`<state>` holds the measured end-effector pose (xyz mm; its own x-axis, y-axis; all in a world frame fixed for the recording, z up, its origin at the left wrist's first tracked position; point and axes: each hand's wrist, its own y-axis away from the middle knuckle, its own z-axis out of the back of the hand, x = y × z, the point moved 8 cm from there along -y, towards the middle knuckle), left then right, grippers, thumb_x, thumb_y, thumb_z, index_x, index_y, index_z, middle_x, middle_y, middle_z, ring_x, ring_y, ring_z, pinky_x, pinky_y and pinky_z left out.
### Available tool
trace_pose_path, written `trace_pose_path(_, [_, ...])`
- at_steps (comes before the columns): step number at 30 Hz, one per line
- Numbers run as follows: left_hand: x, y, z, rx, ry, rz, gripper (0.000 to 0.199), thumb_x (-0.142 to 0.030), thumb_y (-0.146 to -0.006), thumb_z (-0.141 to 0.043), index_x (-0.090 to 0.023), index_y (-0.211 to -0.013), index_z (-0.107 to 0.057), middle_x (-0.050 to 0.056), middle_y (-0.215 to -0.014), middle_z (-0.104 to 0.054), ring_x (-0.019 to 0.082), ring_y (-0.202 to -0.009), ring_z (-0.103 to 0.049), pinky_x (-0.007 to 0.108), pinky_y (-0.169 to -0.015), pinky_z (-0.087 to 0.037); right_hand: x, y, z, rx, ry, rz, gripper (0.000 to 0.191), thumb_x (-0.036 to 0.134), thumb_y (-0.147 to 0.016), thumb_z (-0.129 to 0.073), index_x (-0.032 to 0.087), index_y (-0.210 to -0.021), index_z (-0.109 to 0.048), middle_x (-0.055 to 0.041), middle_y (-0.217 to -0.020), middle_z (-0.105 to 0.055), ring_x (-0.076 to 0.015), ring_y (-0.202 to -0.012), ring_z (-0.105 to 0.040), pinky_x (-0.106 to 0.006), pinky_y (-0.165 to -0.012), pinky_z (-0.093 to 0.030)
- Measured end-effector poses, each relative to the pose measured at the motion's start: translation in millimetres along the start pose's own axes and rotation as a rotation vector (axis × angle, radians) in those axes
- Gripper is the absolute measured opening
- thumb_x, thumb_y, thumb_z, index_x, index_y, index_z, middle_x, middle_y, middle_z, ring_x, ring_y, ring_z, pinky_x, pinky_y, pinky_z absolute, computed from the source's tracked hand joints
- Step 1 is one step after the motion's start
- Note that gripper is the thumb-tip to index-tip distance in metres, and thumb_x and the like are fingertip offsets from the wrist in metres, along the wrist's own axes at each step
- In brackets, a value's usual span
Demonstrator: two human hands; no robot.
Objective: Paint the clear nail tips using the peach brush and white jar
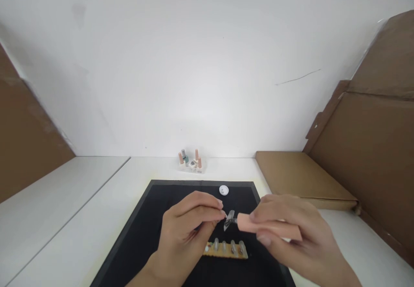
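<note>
Pinched between the thumb and fingers of my left hand [190,224] is a clear false nail tip [229,220], or a small holder under it; the exact grip is hard to make out. My right hand [291,231] is closed around the pink cap of a nail polish brush [268,226]. The brush end points left and meets the nail tip. Below both hands lies a yellowish strip [226,254] with several clear nail tips [233,247] standing along it. My left hand covers the strip's left end.
A black mat [171,196] lies under the hands, with a small white dish [224,190] near its far edge. Behind it, a clear holder [191,169] carries several polish bottles. A flat cardboard box [291,173] is at the right; cardboard panels [381,140] flank the table.
</note>
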<state>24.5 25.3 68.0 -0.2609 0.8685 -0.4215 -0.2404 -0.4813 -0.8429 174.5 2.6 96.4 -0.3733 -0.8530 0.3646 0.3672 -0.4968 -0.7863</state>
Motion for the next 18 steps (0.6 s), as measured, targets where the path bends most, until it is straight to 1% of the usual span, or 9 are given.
trace_pose_path(3, [-2, 5, 0.9, 0.004, -0.014, -0.019, 0.027, 0.010, -0.075, -0.060, -0.013, -0.075, -0.073, 0.005, -0.079, -0.072, 0.011, -0.075, -0.071, 0.012, -0.071, -0.056, -7, 7, 3, -0.040, 0.047, -0.040, 0.004, 0.019, -0.090, -0.057, 0.023, -0.091, -0.058, 0.0032, -0.064, -0.067, -0.0098, -0.050, -0.060, -0.019, -0.047, -0.045])
trace_pose_path(7, [1, 8, 1.7, 0.001, -0.017, -0.023, 0.026, 0.009, -0.076, -0.060, -0.014, -0.074, -0.072, 0.005, -0.080, -0.072, 0.011, -0.075, -0.071, 0.012, -0.071, -0.056, -11, 13, 9, -0.088, 0.084, -0.072, 0.004, 0.021, -0.091, -0.057, 0.025, -0.090, -0.058, 0.0037, -0.062, -0.065, -0.0111, -0.052, -0.060, -0.020, -0.047, -0.044])
trace_pose_path(9, [3, 7, 1.4, -0.002, -0.023, -0.019, 0.027, 0.009, -0.076, -0.060, -0.014, -0.075, -0.072, 0.005, -0.080, -0.072, 0.011, -0.075, -0.071, 0.013, -0.071, -0.057, -8, 10, 7, -0.063, 0.036, -0.046, 0.003, 0.023, -0.092, -0.056, 0.024, -0.091, -0.058, 0.0035, -0.064, -0.067, -0.0101, -0.052, -0.060, -0.020, -0.048, -0.045])
trace_pose_path(11, [3, 4, 0.6, -0.002, -0.021, -0.019, 0.027, 0.009, -0.076, -0.060, -0.015, -0.075, -0.072, 0.005, -0.080, -0.072, 0.011, -0.075, -0.071, 0.014, -0.071, -0.057, -3, 5, 3, -0.012, -0.018, -0.014, 0.006, 0.025, -0.093, -0.054, 0.023, -0.090, -0.058, 0.0039, -0.061, -0.066, -0.0088, -0.049, -0.059, -0.019, -0.047, -0.044])
trace_pose_path(13, [3, 1, 0.4, -0.006, -0.018, -0.023, 0.028, 0.010, -0.075, -0.059, -0.014, -0.075, -0.072, 0.005, -0.079, -0.072, 0.011, -0.075, -0.071, 0.014, -0.071, -0.057, 1, -1, 0, 0.015, -0.019, 0.011, 0.009, 0.026, -0.093, -0.055, 0.021, -0.086, -0.059, 0.0045, -0.057, -0.064, -0.0075, -0.046, -0.057, -0.018, -0.045, -0.042])
trace_pose_path(15, [1, 0, 0.8, -0.011, -0.016, -0.029, 0.028, 0.010, -0.075, -0.059, -0.014, -0.074, -0.072, 0.005, -0.079, -0.072, 0.011, -0.074, -0.071, 0.013, -0.071, -0.057, 3, -3, -3, 0.017, 0.004, 0.018, 0.009, 0.023, -0.091, -0.056, 0.020, -0.083, -0.059, 0.0043, -0.056, -0.064, -0.0069, -0.045, -0.056, -0.018, -0.045, -0.041])
trace_pose_path(18, [-2, 1, 2.6, -0.018, -0.014, -0.035, 0.027, 0.010, -0.075, -0.060, -0.015, -0.075, -0.073, 0.005, -0.078, -0.073, 0.011, -0.075, -0.071, 0.013, -0.071, -0.057, -3, 0, -3, -0.013, -0.020, -0.009, 0.004, 0.018, -0.089, -0.056, 0.020, -0.087, -0.060, 0.0032, -0.062, -0.067, -0.0075, -0.048, -0.057, -0.017, -0.047, -0.043])
